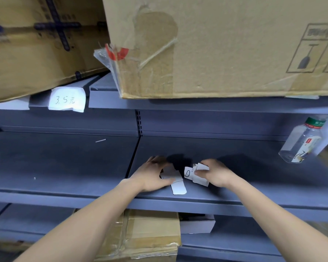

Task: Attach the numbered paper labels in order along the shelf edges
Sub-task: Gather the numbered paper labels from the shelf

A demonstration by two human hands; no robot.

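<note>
Both of my hands are on the middle grey shelf (64,167), near its front edge (197,206). My left hand (151,176) rests flat on a few white paper labels (177,186) lying on the shelf, thumb across them. My right hand (216,174) pinches a small bunch of paper labels (199,176); the frontmost one shows a handwritten mark. On the upper shelf edge a white label reading "3.5元" (66,100) is stuck, with another white label (12,104) to its left.
A large taped cardboard box (225,44) sits on the upper shelf, another box (36,44) to its left. A plastic bottle (301,142) is at the right. Below, a cardboard box (151,237) and a white box (197,224) sit on the lower shelf.
</note>
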